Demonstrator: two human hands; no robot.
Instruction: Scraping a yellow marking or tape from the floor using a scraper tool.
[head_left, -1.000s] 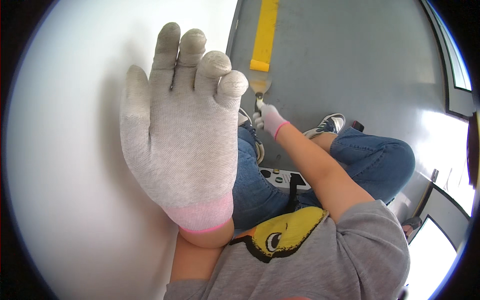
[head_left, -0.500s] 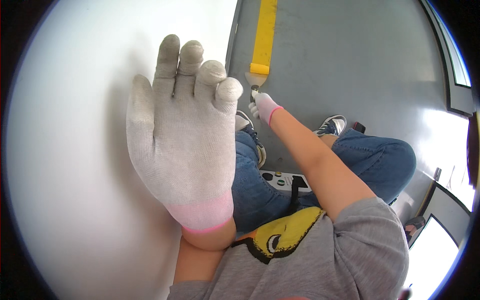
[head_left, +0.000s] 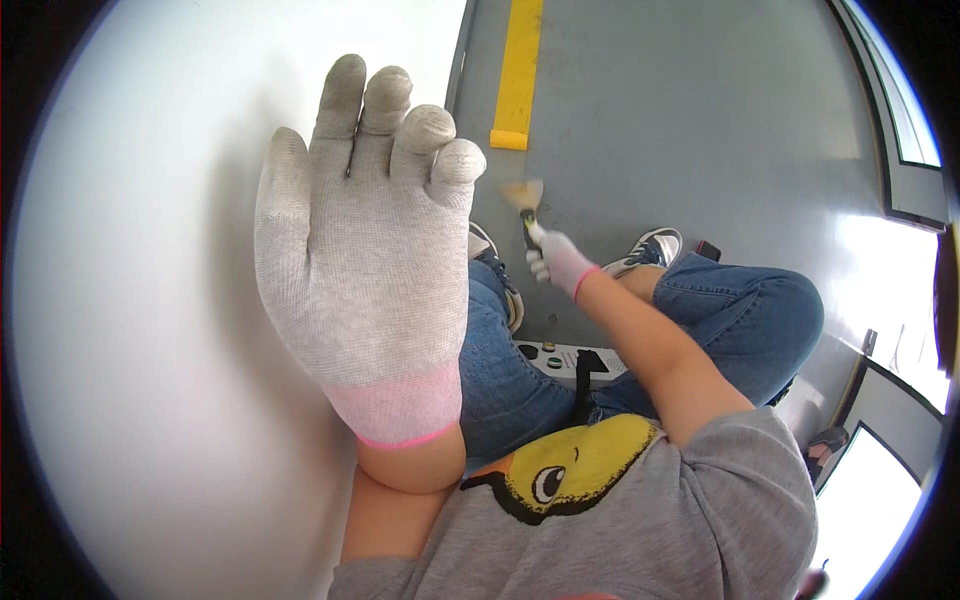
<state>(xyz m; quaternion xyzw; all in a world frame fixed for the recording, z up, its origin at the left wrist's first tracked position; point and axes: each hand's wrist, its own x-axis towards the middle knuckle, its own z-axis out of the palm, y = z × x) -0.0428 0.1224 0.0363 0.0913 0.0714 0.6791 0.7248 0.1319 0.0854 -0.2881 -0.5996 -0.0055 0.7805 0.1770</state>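
My left hand, in a whitish knit glove with a pink cuff, is raised close in front of me beside a white wall. Its palm faces me, fingers stretched and a little bent at the tips, holding nothing. Gloved likewise, my right hand is closed around the dark handle of a scraper. The scraper's wide blade is smeared by motion, just above the grey floor. A strip of yellow floor tape runs away from me, its near end curled back in a roll. The blade is apart from that end.
The white wall rises on the left and meets the grey floor. My bent legs in jeans and sneakers are around the work spot. A white panel with round knobs lies between my legs. Framed panels stand at right.
The scraper has come away from the rolled tape end, back toward me and slightly right, with my right hand. My left hand stays raised, nearly still.
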